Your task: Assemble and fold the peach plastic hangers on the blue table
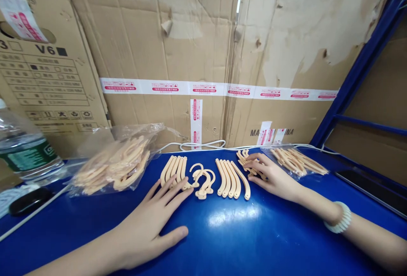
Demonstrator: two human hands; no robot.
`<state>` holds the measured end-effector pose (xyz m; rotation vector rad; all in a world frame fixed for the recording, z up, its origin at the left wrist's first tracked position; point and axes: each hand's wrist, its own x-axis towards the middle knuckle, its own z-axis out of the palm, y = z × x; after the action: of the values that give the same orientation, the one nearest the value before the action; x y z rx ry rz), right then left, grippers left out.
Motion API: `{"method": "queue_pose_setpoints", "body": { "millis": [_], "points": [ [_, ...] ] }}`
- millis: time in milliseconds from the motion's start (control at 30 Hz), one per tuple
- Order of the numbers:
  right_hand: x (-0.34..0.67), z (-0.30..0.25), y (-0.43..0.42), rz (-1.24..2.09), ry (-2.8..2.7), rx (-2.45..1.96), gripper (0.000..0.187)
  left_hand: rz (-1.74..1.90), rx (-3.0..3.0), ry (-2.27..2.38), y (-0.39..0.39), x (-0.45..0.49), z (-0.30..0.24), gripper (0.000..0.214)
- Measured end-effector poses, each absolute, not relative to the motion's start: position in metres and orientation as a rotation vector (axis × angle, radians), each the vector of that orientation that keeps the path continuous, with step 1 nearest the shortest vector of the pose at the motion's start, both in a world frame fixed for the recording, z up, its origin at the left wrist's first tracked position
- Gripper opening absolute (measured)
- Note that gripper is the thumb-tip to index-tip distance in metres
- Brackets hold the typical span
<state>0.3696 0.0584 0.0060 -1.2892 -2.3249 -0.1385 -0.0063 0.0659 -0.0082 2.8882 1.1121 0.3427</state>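
My left hand (155, 218) lies with fingers spread, its fingertips over the lower ends of a row of curved beige plastic arms (173, 168). Beside those fingertips is a small cluster of beige hooks (205, 182), which look like clothes hanger hooks. Further right, several more curved arms (227, 178) stand side by side, the rightmost one slanting away. My right hand (270, 174) reaches over a loose pile of small beige pieces (243, 157), fingers bent but apart. The hand partly covers the pile, and I see nothing gripped.
Clear plastic bags of beige pieces lie at left (127, 161) and right (295, 161). A water bottle (25, 153) and a black object (30, 201) sit at left, a dark phone-like slab (375, 189) at right. Cardboard (159, 47) walls the back; a white cable (203, 143) runs along it.
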Motion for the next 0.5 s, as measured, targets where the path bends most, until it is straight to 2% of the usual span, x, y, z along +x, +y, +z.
{"method": "queue_pose_setpoints", "body": {
  "millis": [133, 333, 500],
  "points": [
    [0.363, 0.005, 0.057, -0.114, -2.217, -1.287, 0.026, 0.352, 2.895, 1.129, 0.069, -0.007, -0.011, 0.065],
    [0.313, 0.012, 0.032, -0.033, -2.446, -1.323, 0.045, 0.393, 2.873, 1.112, 0.069, -0.008, -0.013, 0.067],
    [0.293, -0.003, 0.054, -0.32, -2.574, -1.443, 0.038, 0.364, 2.866, 1.102, 0.069, -0.008, -0.012, 0.065]
  ]
}}
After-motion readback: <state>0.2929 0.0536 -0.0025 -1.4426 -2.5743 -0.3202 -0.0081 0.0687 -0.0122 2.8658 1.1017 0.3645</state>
